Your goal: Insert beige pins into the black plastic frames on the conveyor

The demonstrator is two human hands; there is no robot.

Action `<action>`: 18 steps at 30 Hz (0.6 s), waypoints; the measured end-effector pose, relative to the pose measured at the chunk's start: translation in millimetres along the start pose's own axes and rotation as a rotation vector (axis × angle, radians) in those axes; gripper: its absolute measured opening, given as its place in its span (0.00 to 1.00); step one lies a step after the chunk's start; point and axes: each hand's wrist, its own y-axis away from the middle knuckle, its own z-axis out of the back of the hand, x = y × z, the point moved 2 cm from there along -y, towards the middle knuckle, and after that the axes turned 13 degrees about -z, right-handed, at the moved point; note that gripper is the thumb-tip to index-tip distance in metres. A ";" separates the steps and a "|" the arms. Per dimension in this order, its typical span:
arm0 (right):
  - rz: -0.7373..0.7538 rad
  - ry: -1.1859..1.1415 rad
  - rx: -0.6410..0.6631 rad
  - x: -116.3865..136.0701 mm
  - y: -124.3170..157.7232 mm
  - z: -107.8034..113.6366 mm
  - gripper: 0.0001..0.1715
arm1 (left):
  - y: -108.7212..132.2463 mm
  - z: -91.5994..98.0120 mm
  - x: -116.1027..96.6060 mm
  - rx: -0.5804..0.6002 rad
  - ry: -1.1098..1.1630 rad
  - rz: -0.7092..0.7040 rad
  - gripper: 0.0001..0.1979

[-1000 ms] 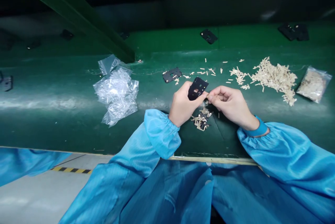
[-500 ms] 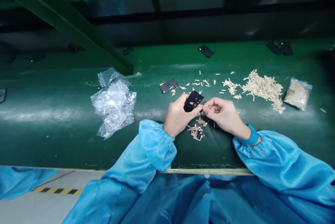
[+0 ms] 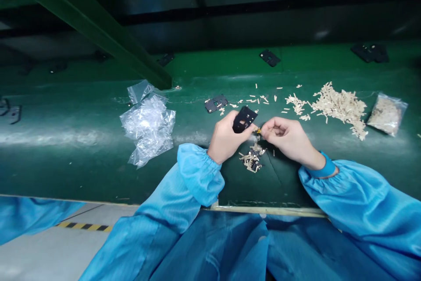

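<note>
While black plate (image 3: 244, 119) is gripped by L hand (image 3: 225, 137), tiny strip (image 3: 258, 130) is pinched by R hand (image 3: 282, 134), big heap (image 3: 340, 110) left to its right.

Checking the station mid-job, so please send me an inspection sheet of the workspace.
surface: green belt, scattered with loose tan strips.
job's things: black plate in the hands; tan strip at its edge; heap of strips below the hands; larger pile to the right; clear bag of strips beyond it.
clutter: crumpled clear plastic left of the hands; spare black plate beside the loose strips.
hands: left hand grips the plate; right hand pinches the strip against it.
cables: nothing seen.
surroundings: green beam overhead; blue sleeves; floor with striped tape at lower left.
</note>
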 end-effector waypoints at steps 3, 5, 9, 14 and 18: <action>-0.019 -0.025 -0.029 2.1 -1.3 1.8 0.08 | -3.5 5.9 3.2 -0.122 0.000 -0.006 0.11; -0.026 -0.027 -0.035 2.4 -1.7 2.0 0.07 | -4.1 8.2 4.3 -0.142 -0.025 -0.022 0.11; -0.023 -0.020 -0.030 1.3 -1.7 1.5 0.07 | -1.8 6.5 4.2 -0.066 -0.122 -0.018 0.10; -0.003 0.000 0.000 1.0 -1.1 1.6 0.09 | -0.6 -2.3 -1.4 0.111 0.124 0.036 0.13; 0.009 0.059 0.043 -1.4 -1.4 1.5 0.12 | -1.6 -3.7 -4.9 0.111 0.135 0.079 0.12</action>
